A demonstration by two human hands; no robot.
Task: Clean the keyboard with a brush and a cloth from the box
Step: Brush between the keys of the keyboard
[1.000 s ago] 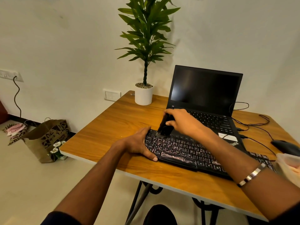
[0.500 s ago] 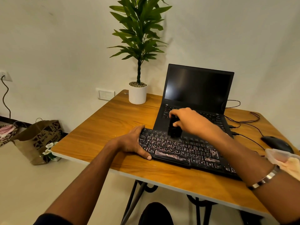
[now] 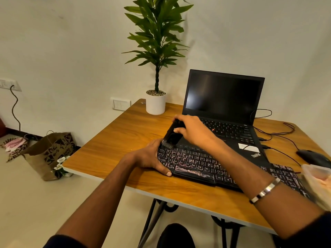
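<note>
Head view: keyboard (image 3: pixel 206 165) near tabletop (image 3: pixel 114 140) front edge.
Right hand (image 3: pixel 194 130): grips brush (image 3: pixel 172 136), bristles on keyboard's far-left corner.
Left hand (image 3: pixel 149 158): curled round keyboard's left end.

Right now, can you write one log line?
step: brushing | right hand: holds brush | left hand: steadies keyboard | cloth: unused

Black keyboard (image 3: pixel 206 165) flat, directly in front of laptop (image 3: pixel 231 122). Black brush (image 3: pixel 172 136) tilted, bristles down on keyboard's far-left corner. Clear box (image 3: pixel 317 178) at keyboard's right end.
</note>
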